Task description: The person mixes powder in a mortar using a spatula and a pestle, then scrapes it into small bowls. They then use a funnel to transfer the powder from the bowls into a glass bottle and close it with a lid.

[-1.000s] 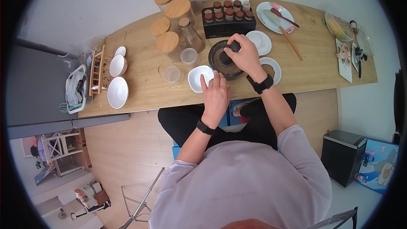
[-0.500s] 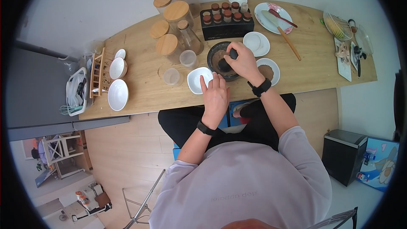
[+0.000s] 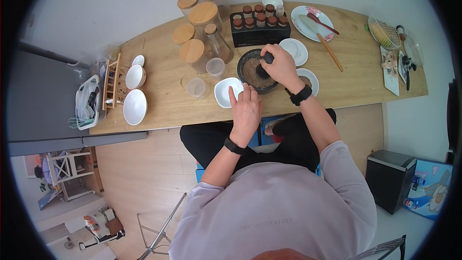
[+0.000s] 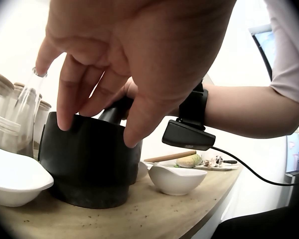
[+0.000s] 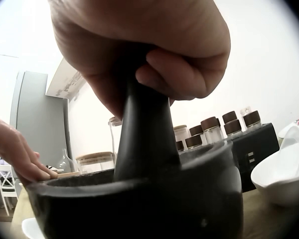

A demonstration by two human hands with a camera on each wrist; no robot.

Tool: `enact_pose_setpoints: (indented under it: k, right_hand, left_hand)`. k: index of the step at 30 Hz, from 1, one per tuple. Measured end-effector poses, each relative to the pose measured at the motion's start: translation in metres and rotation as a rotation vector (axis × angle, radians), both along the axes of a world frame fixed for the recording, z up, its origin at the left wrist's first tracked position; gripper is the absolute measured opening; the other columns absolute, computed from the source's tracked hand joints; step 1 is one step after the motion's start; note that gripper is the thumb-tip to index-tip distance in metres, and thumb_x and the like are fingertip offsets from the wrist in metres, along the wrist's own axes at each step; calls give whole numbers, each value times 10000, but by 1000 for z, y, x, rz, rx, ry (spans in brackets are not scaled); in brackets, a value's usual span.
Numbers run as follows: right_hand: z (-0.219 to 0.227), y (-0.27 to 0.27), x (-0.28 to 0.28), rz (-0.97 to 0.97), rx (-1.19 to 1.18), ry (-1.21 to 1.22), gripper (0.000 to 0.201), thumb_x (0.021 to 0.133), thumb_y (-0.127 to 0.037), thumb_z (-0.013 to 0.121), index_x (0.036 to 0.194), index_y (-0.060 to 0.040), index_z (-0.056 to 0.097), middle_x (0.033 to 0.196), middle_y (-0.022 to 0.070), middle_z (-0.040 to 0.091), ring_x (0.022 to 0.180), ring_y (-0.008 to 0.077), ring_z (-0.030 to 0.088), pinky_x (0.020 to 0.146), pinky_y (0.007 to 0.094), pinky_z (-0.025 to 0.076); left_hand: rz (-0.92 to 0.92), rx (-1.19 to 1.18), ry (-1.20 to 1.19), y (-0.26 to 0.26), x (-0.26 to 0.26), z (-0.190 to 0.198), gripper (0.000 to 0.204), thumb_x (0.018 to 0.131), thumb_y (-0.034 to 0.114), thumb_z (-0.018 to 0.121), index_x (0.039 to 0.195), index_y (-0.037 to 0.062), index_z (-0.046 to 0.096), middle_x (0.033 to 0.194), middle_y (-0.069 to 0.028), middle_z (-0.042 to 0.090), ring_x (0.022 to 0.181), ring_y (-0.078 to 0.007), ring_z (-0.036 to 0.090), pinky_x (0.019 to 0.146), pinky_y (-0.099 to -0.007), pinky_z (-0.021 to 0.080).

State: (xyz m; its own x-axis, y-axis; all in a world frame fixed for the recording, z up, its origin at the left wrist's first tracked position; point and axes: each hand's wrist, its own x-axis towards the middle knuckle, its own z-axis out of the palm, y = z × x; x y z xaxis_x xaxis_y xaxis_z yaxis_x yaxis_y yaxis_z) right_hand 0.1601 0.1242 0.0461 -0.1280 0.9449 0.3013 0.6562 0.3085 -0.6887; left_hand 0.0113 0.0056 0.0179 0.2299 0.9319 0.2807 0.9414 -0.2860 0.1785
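Wood-lidded jars (image 3: pixel 192 51) near black rack (image 3: pixel 262 37); wood-handled utensil (image 3: pixel 329 52) on floral plate (image 3: pixel 298 26); black box (image 3: pixel 389 183), probably bin.

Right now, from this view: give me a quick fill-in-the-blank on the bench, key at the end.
The right hand grips a black ____ that reaches into the mortar.
Seen from the person's seat, the wood-lidded jars stand to the ____ of the black rack.
The wooden-handled utensil lies partly on the floral ____.
The bowl by the left hand is coloured ____.
Key: pestle; left; plate; white.
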Motion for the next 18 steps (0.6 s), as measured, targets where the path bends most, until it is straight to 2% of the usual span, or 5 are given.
enact_pose_setpoints:
  k: [2, 5, 9, 15, 18]
  right_hand:
    - [14, -4, -3, -39, 6, 16, 212, 767, -102, 729, 936, -80, 603, 904, 102, 600, 862, 339, 610, 735, 422, 482]
    - [12, -5, -8, -46, 95, 84, 198, 784, -132, 725, 939, -117, 602, 890, 99, 577, 835, 355, 617, 701, 451, 494]
    - [-10, -3, -13, 12, 127, 18, 196, 788, -132, 725, 938, -126, 599, 904, 93, 577, 819, 355, 626, 686, 448, 499]
    - [20, -12, -12, -35, 40, 72, 209, 775, -104, 730, 926, -85, 588, 882, 100, 572, 846, 338, 604, 719, 417, 485]
    - [0, -15, -17, 36, -39, 19, 209, 772, -110, 734, 923, -86, 592, 889, 98, 579, 842, 336, 604, 720, 414, 484]
  left_hand:
    - [-7, 28, -5, 1, -2, -1, 539, 809, 204, 727, 1250, -65, 574, 1294, -227, 596, 1086, -290, 634, 1179, -549, 225]
    - [-2, 17, -4, -3, -1, -2, 559, 808, 206, 729, 1269, -64, 566, 1296, -228, 594, 1090, -291, 634, 1181, -548, 219]
    - [2, -31, -2, -1, 0, 0, 579, 805, 212, 733, 1284, -66, 563, 1303, -231, 591, 1105, -294, 629, 1181, -551, 215]
    - [-2, 17, -6, -3, -1, -3, 579, 805, 207, 734, 1280, -72, 559, 1304, -231, 591, 1068, -282, 631, 1184, -548, 214]
    - [8, 1, 14, -2, 1, -3, 579, 803, 205, 734, 1281, -72, 560, 1308, -231, 589, 1065, -283, 634, 1184, -548, 214]
